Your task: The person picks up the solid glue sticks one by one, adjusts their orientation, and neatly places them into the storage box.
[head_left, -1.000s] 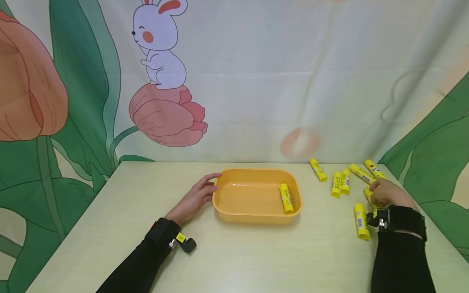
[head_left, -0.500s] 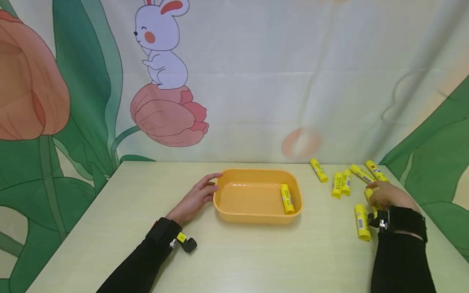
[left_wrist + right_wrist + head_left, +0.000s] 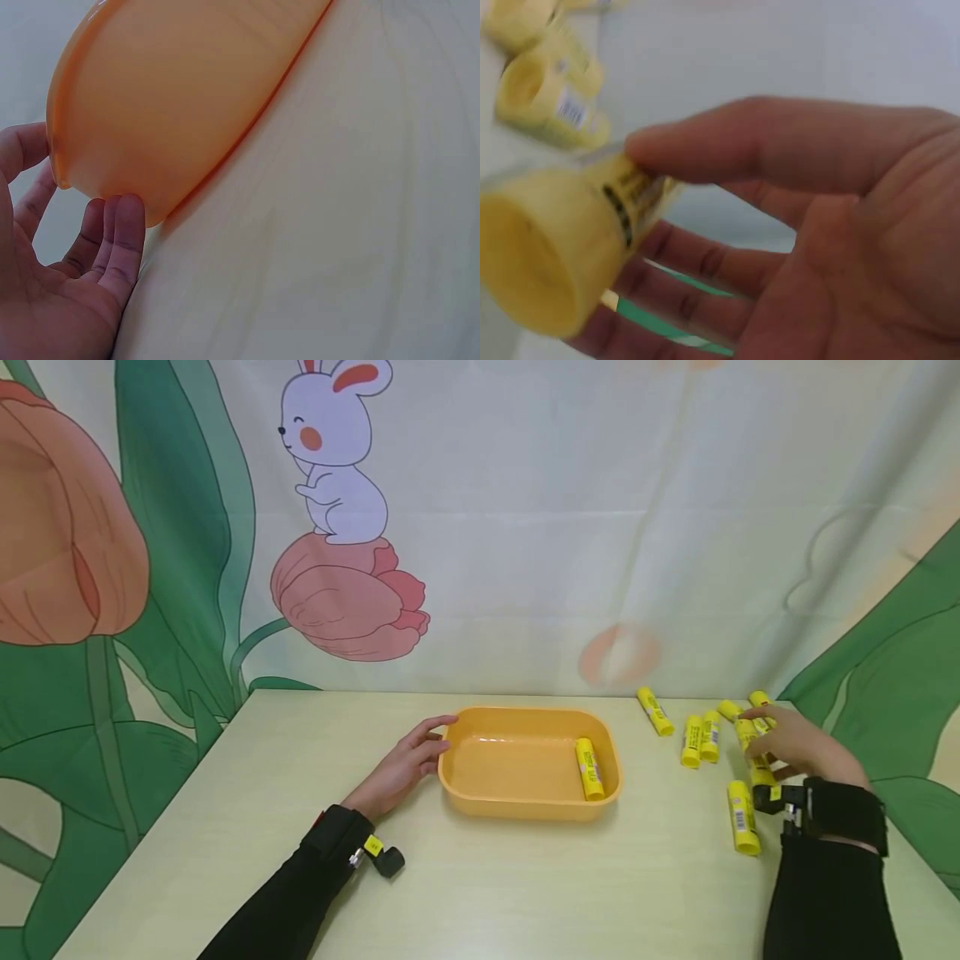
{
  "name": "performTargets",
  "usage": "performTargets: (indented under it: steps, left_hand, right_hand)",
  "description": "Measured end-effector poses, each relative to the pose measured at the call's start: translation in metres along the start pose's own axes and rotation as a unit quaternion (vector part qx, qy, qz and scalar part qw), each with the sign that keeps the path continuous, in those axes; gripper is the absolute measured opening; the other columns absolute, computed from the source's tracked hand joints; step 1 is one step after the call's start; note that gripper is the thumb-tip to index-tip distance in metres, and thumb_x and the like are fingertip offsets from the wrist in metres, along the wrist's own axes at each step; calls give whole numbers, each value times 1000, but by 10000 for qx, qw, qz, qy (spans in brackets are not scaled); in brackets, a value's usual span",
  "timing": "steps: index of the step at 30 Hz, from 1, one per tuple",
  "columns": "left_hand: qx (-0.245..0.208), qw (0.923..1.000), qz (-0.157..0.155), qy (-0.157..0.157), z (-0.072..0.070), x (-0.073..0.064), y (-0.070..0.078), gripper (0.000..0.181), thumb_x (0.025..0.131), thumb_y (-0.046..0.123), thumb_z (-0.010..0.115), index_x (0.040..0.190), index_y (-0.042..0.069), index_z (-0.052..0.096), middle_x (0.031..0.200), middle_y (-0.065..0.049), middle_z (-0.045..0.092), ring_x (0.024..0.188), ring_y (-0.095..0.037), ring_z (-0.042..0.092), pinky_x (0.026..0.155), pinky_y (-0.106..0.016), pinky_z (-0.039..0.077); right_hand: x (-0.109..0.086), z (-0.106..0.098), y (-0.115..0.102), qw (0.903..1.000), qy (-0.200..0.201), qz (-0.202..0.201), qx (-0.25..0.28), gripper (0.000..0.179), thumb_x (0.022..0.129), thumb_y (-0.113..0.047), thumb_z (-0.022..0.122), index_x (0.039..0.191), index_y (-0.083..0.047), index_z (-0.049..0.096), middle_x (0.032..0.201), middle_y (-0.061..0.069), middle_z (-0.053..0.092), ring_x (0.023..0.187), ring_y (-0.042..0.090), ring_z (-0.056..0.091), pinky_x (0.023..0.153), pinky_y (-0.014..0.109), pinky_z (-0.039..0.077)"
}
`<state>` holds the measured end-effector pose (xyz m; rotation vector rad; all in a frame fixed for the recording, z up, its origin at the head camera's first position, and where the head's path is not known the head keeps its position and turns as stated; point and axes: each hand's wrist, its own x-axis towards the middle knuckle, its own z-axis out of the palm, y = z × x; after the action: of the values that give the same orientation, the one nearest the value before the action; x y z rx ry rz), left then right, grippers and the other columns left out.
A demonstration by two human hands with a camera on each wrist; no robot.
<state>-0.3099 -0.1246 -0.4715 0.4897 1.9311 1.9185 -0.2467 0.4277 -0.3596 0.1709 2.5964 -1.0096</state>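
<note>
My left hand [image 3: 397,768] touches the left end of an orange plastic tray [image 3: 517,810], its fingers lightly bent. In the left wrist view, the fingertips [image 3: 129,214] meet the tray's outer wall and rim. One yellow glue stick [image 3: 589,770] lies inside the tray near its right end. On the right side of the table, my right hand [image 3: 810,750] grips another yellow glue stick [image 3: 592,217] between thumb and fingers. That stick is tilted, with its hollow round end facing the right wrist camera.
More yellow glue sticks lie loose on the right: a single one [image 3: 655,712] at the back, a side-by-side pair [image 3: 692,742], two partly behind my right hand, and one [image 3: 742,818] nearer the front. A printed curtain [image 3: 510,568] hangs behind the pale table [image 3: 555,893].
My right hand has closed on a glue stick and raised it slightly, tilting it and shifting away from the front. The left hand and tray have stayed put.
</note>
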Motion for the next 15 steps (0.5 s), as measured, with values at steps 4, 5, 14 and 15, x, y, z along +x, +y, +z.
performTargets:
  steps: [4, 5, 14, 15]
  left_hand:
    - [11, 10000, 16, 0, 0, 1, -1, 45, 110, 28, 52, 155, 25, 44, 140, -19, 43, 121, -34, 53, 99, -30, 52]
    - [5, 10000, 19, 8, 0, 1, -1, 45, 110, 28, 52, 155, 24, 44, 140, -19, 43, 121, -33, 53, 99, -30, 52]
    - [-105, 9999, 46, 34, 1, 0, -1, 45, 111, 25, 52, 155, 23, 45, 138, -19, 42, 118, -32, 53, 97, -29, 53]
    - [-104, 9999, 46, 30, 1, 0, -1, 45, 111, 25, 52, 155, 23, 44, 138, -19, 42, 118, -32, 53, 97, -28, 53]
  right_hand:
    - [0, 7, -14, 9990, 31, -431, 86, 74, 98, -7, 62, 155, 13, 19, 127, 39, 47, 103, 37, 60, 79, 46, 60]
    - [0, 10, -19, 9987, 38, -508, 65, 73, 99, -8, 62, 155, 12, 20, 128, 39, 48, 104, 37, 60, 79, 45, 60]
    - [12, 39, -59, 9966, -63, -804, -150, 71, 94, -6, 64, 155, 8, 28, 121, 34, 55, 89, 31, 64, 72, 42, 59]
    - [12, 43, -64, 9963, -77, -834, -180, 71, 94, -6, 64, 154, 8, 29, 121, 34, 55, 87, 30, 63, 71, 42, 58]
